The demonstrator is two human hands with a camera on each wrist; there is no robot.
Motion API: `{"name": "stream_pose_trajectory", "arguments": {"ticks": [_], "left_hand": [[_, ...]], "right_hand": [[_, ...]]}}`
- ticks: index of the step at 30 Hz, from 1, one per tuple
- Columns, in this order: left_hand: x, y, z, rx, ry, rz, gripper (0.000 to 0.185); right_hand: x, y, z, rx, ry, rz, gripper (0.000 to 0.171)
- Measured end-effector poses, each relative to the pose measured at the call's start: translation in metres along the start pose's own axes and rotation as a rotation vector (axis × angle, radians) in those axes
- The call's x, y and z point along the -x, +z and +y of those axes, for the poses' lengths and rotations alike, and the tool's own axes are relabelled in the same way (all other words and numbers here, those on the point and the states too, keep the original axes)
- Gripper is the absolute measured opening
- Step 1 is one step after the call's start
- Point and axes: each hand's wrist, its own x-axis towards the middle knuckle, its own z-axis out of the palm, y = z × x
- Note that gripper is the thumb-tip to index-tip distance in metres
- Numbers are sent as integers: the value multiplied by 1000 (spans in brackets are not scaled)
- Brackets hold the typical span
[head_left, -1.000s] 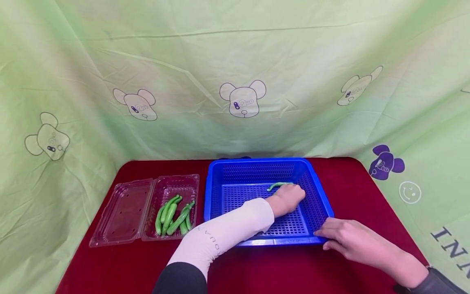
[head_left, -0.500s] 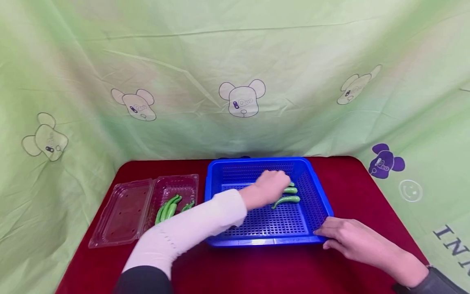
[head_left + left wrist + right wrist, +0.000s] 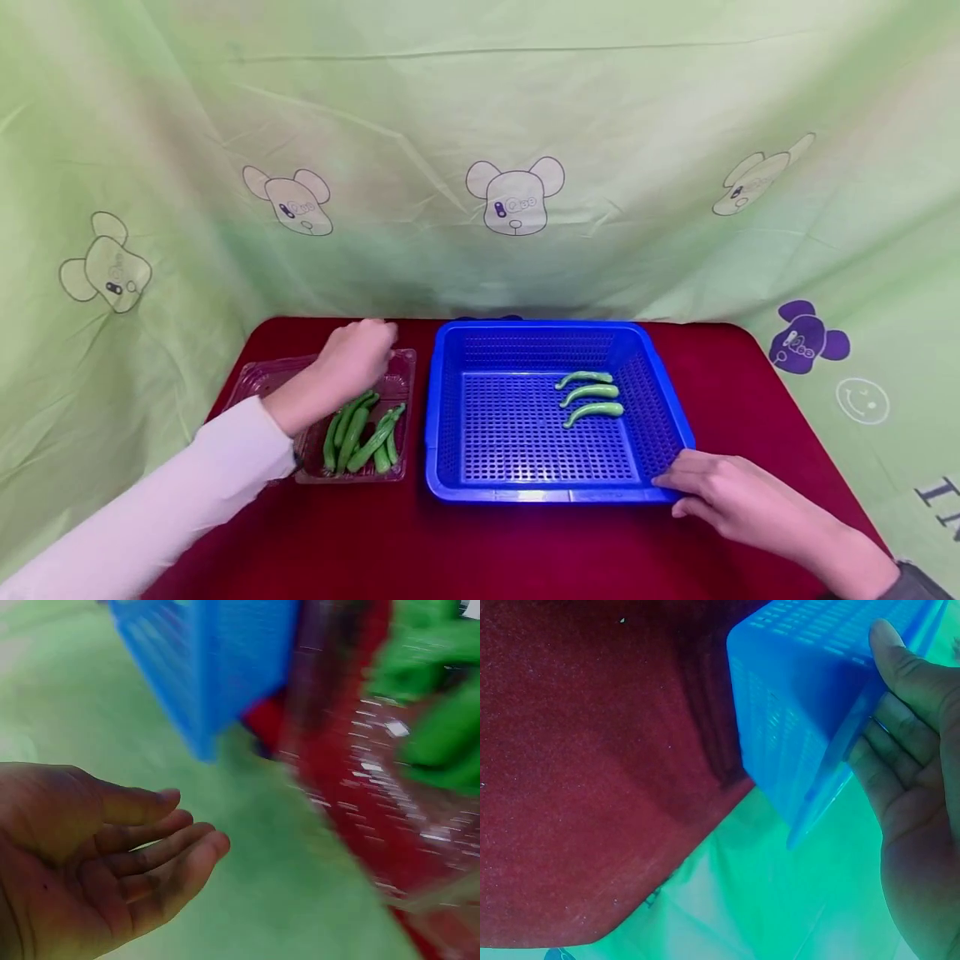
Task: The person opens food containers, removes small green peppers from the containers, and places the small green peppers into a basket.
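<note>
My left hand (image 3: pixel 356 358) hovers over the clear plastic box (image 3: pixel 401 375), above several green chili peppers (image 3: pixel 356 437) lying inside it. In the left wrist view that hand (image 3: pixel 112 855) has loosely bent fingers with nothing between them; the peppers (image 3: pixel 450 735) are blurred at the upper right. To the right stands a blue perforated basket (image 3: pixel 510 495), where three green peppers (image 3: pixel 592 392) lie side by side, parallel, near its right wall. My right hand (image 3: pixel 738 496) grips the basket's front right corner, thumb on one side of the rim and fingers on the other (image 3: pixel 780 705).
Everything stands on a table with a dark red cloth (image 3: pixel 480 550). The box's open lid (image 3: pixel 262 375) lies flat at its left, partly hidden by my left arm. A light green curtain (image 3: pixel 420 258) with printed bear heads hangs behind and at both sides.
My left hand has let go of a pepper in the basket and moved left to over the box. Three peppers now show in the basket. The right hand has stayed at the corner.
</note>
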Motion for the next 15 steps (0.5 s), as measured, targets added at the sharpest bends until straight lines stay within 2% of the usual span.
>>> {"name": "stream_pose_trajectory", "arguments": {"ticks": [3, 5, 8, 12, 15], "left_hand": [[18, 15, -16, 60, -98, -88, 12], [29, 29, -19, 88, -151, -149, 13], [43, 50, -18, 77, -202, -206, 16], [51, 70, -16, 0, -224, -208, 16], [52, 79, -16, -38, -223, -210, 8]], "right_hand": [[2, 1, 0, -7, 3, 11, 37], [2, 0, 0, -12, 5, 13, 37], [2, 1, 0, -10, -1, 16, 35], [2, 1, 0, -6, -3, 15, 30], [2, 1, 0, -3, -1, 15, 31]]}}
